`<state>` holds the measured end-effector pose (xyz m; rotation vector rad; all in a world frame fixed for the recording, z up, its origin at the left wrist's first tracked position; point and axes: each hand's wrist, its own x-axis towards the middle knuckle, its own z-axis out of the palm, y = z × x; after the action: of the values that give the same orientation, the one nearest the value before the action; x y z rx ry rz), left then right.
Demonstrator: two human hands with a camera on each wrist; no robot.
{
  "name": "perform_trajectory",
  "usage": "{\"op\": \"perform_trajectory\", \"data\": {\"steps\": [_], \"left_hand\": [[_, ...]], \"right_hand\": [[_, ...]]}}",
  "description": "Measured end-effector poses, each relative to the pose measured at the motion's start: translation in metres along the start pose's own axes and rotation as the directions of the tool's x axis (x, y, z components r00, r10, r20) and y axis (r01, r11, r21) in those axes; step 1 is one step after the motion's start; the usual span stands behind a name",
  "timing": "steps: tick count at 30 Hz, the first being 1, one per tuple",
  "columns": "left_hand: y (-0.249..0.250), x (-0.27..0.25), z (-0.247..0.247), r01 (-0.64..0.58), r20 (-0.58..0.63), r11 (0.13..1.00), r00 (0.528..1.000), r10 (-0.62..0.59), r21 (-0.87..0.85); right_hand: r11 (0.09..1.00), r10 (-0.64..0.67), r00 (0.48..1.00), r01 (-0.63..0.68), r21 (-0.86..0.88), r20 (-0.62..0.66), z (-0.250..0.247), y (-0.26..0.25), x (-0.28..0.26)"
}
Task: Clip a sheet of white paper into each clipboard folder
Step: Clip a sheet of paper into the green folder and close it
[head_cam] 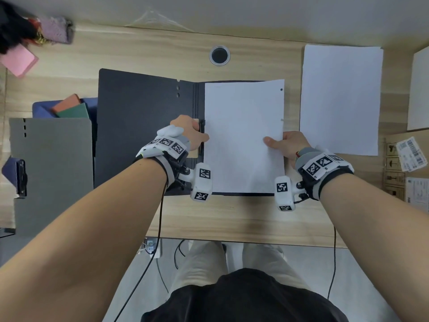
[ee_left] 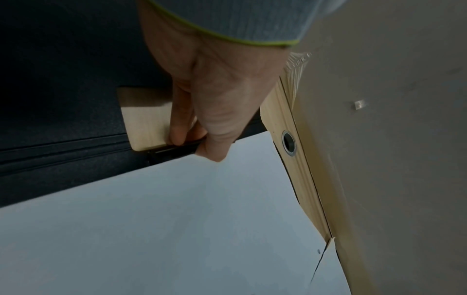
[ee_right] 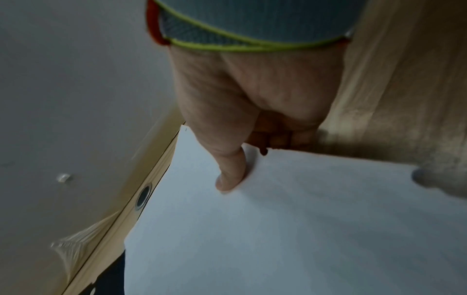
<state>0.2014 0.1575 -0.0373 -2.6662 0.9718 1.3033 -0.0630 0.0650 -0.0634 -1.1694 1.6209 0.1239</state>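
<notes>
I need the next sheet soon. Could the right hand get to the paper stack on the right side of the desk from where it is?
Probably yes. The paper stack lies flat beside the right hand with only bare desk between. But that hand pinches the sheet over the open folder, so it must let go first.

A black clipboard folder (head_cam: 144,126) lies open and flat. A white sheet of paper (head_cam: 243,135) lies on its right half, pinched at its right edge by the right-hand fingers (head_cam: 270,141). The left-hand fingers (ee_left: 215,151) hold its black clip (ee_left: 174,150).

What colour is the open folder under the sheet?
Black open folder; clearest in the head view.
</notes>
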Motion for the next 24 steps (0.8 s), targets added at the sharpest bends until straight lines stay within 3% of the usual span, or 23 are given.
{"op": "perform_trajectory", "data": {"steps": [7, 24], "left_hand": [[-0.001, 0.001, 0.002, -0.011, -0.007, 1.0, 1.0, 0.011, -0.029], [-0.001, -0.003, 0.001, 0.012, 0.015, 0.996, 1.0, -0.011, -0.09]], "right_hand": [[0.997, -0.018, 0.999, 0.015, -0.081, -0.036, 0.005, -0.003, 0.0], [0.997, -0.072, 0.989, 0.071, -0.014, -0.131, 0.007, 0.0, -0.006]]}}
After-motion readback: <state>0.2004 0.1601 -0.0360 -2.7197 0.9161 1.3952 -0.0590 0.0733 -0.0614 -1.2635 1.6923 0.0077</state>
